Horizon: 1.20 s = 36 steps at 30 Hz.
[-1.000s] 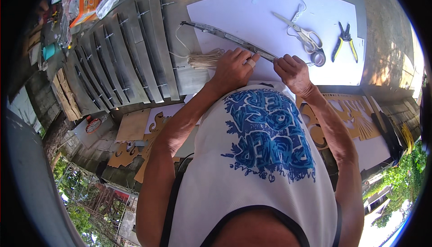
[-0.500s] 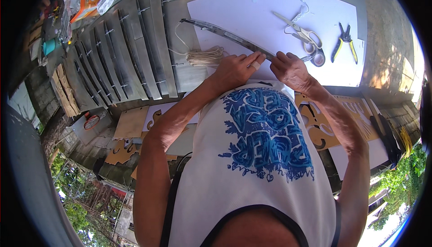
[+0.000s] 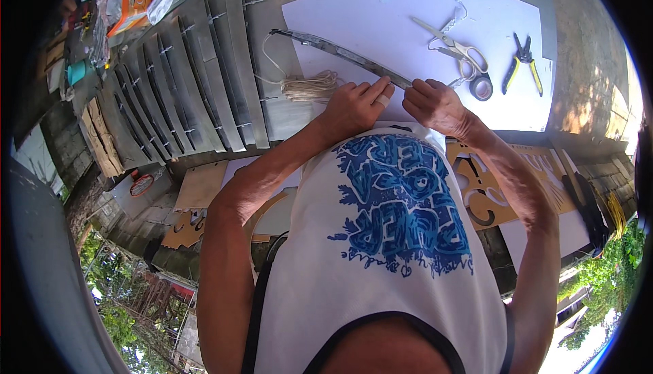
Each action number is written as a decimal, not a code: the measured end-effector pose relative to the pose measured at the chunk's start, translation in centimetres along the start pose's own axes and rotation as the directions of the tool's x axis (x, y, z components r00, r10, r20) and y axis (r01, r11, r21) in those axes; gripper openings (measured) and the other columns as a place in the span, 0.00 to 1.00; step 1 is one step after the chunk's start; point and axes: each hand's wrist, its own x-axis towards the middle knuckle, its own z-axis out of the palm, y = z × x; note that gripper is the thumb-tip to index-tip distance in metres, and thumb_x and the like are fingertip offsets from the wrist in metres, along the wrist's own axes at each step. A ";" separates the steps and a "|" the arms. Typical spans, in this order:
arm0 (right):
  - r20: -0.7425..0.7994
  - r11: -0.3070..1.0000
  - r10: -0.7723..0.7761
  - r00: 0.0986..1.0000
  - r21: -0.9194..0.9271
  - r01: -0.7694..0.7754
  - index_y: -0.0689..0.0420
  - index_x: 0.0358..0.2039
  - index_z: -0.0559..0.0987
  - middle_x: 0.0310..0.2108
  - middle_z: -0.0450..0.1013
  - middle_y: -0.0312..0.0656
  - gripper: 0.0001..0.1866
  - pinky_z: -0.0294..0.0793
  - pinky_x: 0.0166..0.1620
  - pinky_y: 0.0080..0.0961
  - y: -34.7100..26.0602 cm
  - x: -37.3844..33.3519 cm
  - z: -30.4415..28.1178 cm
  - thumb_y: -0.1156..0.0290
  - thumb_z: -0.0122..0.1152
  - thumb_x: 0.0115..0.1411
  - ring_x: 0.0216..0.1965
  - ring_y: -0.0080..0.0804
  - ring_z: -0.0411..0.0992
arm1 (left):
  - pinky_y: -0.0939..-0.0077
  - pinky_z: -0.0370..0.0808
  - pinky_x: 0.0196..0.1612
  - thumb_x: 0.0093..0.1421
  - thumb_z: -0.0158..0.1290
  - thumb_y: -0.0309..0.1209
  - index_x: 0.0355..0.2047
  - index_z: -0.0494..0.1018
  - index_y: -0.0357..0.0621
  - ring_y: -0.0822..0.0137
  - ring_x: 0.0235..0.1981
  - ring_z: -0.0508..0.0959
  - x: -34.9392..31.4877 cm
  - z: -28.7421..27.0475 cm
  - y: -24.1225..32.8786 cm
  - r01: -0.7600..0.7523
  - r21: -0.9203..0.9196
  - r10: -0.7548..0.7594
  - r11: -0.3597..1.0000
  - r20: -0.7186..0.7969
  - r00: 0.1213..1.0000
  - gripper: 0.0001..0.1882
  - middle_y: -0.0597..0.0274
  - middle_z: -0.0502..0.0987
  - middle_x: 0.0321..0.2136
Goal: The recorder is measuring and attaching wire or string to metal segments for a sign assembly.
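A long, narrow dark grey strip [image 3: 340,51] slants across the white sheet, its far end pointing up and left. My left hand [image 3: 358,105] is closed at the strip's near part, with thumb and forefinger pressed on it. My right hand [image 3: 437,107] pinches at the strip's near end, fingers curled; exactly what lies between them is hidden. A bundle of cream cord [image 3: 309,86] lies just left of my left hand, and a loose strand of it runs up toward the strip's far tip. Close to my right hand are scissors [image 3: 462,51] and a roll of black tape [image 3: 481,87].
The white sheet [image 3: 503,20] covers much of the grey table. Wire strippers [image 3: 522,64] with yellow-black handles lie on its right part. Several curved grey strips [image 3: 245,68] joined by ties stand at left. An orange package [image 3: 130,0] is farther left. Cut brown boards [image 3: 483,193] lie below the table edge.
My right hand has shifted slightly left and down, uncovering more of the tape roll. My left hand's fingers have slid a little on the strip, which stays nearly in place.
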 end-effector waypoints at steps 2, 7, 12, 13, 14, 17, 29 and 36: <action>-0.003 1.000 -0.008 1.000 0.005 0.008 0.54 0.20 0.70 0.23 0.64 0.34 0.10 0.70 0.28 0.20 0.0 0.0 0.1 0.72 0.65 0.41 0.30 0.25 0.67 | 0.70 0.77 0.29 0.53 0.57 0.27 0.45 0.77 0.33 0.62 0.29 0.82 -0.2 0.3 -0.1 0.004 0.017 -0.004 1.000 -0.004 1.000 0.18 0.47 0.80 0.47; -0.021 1.000 -0.006 1.000 0.003 0.006 0.54 0.20 0.71 0.23 0.64 0.34 0.10 0.70 0.28 0.20 0.1 -0.3 0.3 0.71 0.65 0.41 0.30 0.25 0.67 | 0.69 0.78 0.29 0.53 0.59 0.27 0.43 0.77 0.32 0.60 0.28 0.82 -0.6 0.2 0.0 0.061 0.038 -0.059 0.997 -0.052 0.997 0.17 0.47 0.80 0.46; -0.019 1.000 0.001 1.000 -0.001 -0.001 0.54 0.21 0.71 0.23 0.64 0.34 0.10 0.70 0.28 0.20 0.3 0.0 0.7 0.71 0.65 0.42 0.30 0.25 0.67 | 0.67 0.79 0.30 0.52 0.59 0.27 0.43 0.77 0.33 0.59 0.29 0.82 -0.7 0.3 0.0 0.133 0.030 -0.130 0.991 -0.100 0.987 0.17 0.48 0.80 0.45; -0.004 1.000 -0.002 1.000 -0.007 0.002 0.54 0.21 0.71 0.23 0.64 0.34 0.10 0.71 0.28 0.20 0.3 0.1 0.7 0.71 0.65 0.42 0.30 0.25 0.67 | 0.67 0.79 0.30 0.52 0.59 0.27 0.43 0.77 0.33 0.59 0.29 0.82 -0.6 0.2 0.0 0.134 0.030 -0.130 0.991 -0.099 0.987 0.17 0.48 0.80 0.45; 0.010 1.000 -0.005 1.000 -0.012 0.005 0.54 0.21 0.71 0.23 0.65 0.35 0.10 0.71 0.28 0.20 0.3 0.2 0.7 0.72 0.65 0.42 0.30 0.25 0.67 | 0.67 0.79 0.30 0.52 0.59 0.27 0.44 0.77 0.34 0.59 0.29 0.82 -0.5 0.1 0.0 0.120 0.019 -0.118 0.993 -0.076 0.990 0.18 0.48 0.80 0.46; 0.014 1.000 0.001 1.000 -0.005 -0.001 0.54 0.21 0.71 0.23 0.65 0.35 0.10 0.72 0.29 0.20 0.3 0.2 0.8 0.72 0.66 0.43 0.30 0.25 0.68 | 0.68 0.78 0.30 0.51 0.58 0.27 0.46 0.77 0.34 0.60 0.31 0.81 -0.3 -0.1 0.0 0.089 0.003 -0.089 0.996 -0.033 0.995 0.20 0.50 0.80 0.46; 0.226 0.992 0.015 0.974 -0.125 0.014 0.58 0.24 0.79 0.26 0.70 0.36 0.06 0.69 0.33 0.20 0.2 0.4 0.2 0.73 0.68 0.47 0.36 0.26 0.68 | 0.68 0.79 0.30 0.54 0.56 0.29 0.45 0.78 0.31 0.57 0.30 0.83 1.0 -0.3 -0.2 0.057 -0.116 -0.044 0.992 0.106 0.993 0.19 0.45 0.79 0.47; 0.222 0.984 0.083 0.971 -0.170 -0.045 0.62 0.23 0.80 0.27 0.70 0.36 0.07 0.67 0.31 0.20 -0.8 0.4 -0.2 0.72 0.70 0.45 0.35 0.26 0.66 | 0.66 0.78 0.25 0.53 0.57 0.30 0.45 0.77 0.30 0.57 0.20 0.81 1.3 -0.1 -0.1 0.080 -0.104 -0.061 0.991 0.172 0.983 0.20 0.45 0.79 0.47</action>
